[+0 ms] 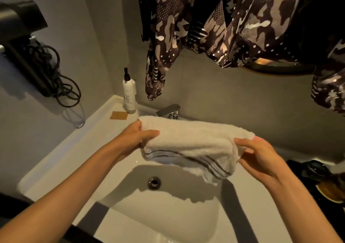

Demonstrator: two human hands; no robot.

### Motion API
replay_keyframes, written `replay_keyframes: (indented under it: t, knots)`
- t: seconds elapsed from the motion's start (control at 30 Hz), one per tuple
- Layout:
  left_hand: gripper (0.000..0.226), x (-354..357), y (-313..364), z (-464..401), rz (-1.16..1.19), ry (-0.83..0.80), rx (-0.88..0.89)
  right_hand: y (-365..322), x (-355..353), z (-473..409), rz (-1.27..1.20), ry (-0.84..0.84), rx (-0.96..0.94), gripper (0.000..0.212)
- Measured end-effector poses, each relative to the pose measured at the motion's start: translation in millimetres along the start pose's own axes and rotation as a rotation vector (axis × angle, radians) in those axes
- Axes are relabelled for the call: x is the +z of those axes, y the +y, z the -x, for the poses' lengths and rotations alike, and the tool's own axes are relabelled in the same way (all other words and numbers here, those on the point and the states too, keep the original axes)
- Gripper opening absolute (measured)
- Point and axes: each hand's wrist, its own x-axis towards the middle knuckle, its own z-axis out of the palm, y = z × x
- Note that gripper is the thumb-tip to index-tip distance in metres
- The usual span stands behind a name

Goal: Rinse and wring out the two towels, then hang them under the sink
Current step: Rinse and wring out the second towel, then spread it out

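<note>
A folded white towel (188, 140) with grey stripes along its lower edge hangs in the air above the white sink basin (168, 214). My left hand (136, 140) grips its left end and my right hand (261, 156) grips its right end. The chrome tap (169, 111) stands just behind the towel, and no water is visible running from it. The drain (154, 182) lies below the towel. I see no second separate towel; the stripes may belong to several layers.
A white pump bottle (129, 93) and a small brown card (119, 115) sit on the sink's back left ledge. A black hair dryer (24, 42) with coiled cord hangs on the left wall. Patterned dark clothing (224, 27) hangs overhead. Dark items (321, 179) stand at the right.
</note>
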Motion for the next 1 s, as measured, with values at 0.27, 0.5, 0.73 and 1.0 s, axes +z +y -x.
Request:
replay_keyframes:
  t: [0.27,0.5,0.73,1.0]
  knots:
    - [0.030,-22.4,32.5,-6.8,-0.307,0.193,0.113,-4.2,-15.1,-7.9,0.105,0.337,-0.080,0.009]
    - [0.014,-33.4,40.3,0.4,-0.129,0.069,0.238,-3.4,-23.0,-14.1,-0.176,0.260,-0.048,0.009]
    - [0.012,-41.1,59.9,12.9,-0.150,0.242,0.448,-27.7,-24.1,2.8,0.152,0.335,-0.361,0.024]
    - [0.036,-22.5,103.8,35.1,0.329,0.039,0.556,-34.7,-7.1,-4.2,0.056,0.291,-0.410,0.012]
